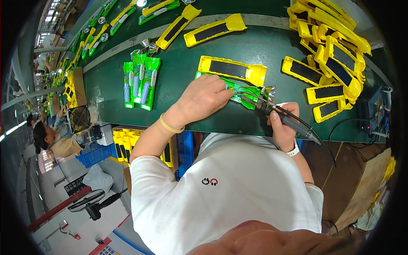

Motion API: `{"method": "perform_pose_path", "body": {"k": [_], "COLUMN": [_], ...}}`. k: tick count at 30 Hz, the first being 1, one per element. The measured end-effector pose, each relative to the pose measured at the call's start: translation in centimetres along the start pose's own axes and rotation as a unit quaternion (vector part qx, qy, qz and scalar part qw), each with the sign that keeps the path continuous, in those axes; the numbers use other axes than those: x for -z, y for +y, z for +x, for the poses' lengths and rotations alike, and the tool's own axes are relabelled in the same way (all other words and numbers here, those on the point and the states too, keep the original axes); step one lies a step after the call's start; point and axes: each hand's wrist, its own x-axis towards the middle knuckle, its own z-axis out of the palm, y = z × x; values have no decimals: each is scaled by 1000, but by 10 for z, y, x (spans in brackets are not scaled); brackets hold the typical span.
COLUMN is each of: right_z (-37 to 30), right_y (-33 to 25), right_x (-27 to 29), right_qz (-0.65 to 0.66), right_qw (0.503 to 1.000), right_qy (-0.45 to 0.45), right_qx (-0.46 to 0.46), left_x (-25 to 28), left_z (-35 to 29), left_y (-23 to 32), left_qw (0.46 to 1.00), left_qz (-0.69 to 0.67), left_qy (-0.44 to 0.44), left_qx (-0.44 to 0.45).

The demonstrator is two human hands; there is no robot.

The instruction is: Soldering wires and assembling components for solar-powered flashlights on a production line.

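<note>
My left hand is closed over a green flashlight housing, its fingertips pinched at the wiring inside; what they grip is hidden. Thin wires run across this housing toward a small silver reflector at its right end. In my right hand is a soldering iron with a dark handle, its front end pointing left at the wires. Its black cable trails down to the right. Just behind the green housing, a yellow shell with a black panel lies on the table.
Green housings with purple cells sit left on the dark green table. Yellow shells are heaped at right, near a blue device. More flashlight parts line the far side. Another person is at far left, near a fan.
</note>
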Motion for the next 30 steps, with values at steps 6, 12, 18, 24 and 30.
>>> {"method": "perform_pose_path", "body": {"k": [6, 12, 18, 24, 30], "right_z": [0, 0, 0, -1, 4], "right_y": [2, 1, -2, -6, -12], "right_x": [1, -1, -1, -2, 4], "right_qz": [1, 34, 6, 143, 214], "right_qw": [1000, 999, 1000, 988, 963], "right_qy": [3, 7, 0, 64, 162], "right_qx": [0, -15, -17, 1, 0], "left_x": [-3, -2, -2, -2, -2], "left_z": [0, -1, -1, -1, -2], "left_y": [-1, -2, -2, -1, 0], "left_qw": [1000, 1000, 1000, 1000, 1000], "left_qz": [-8, -12, -12, -9, 4], "left_qy": [11, 5, 7, -1, -11], "left_qx": [-1, 4, 5, 4, 10]}}
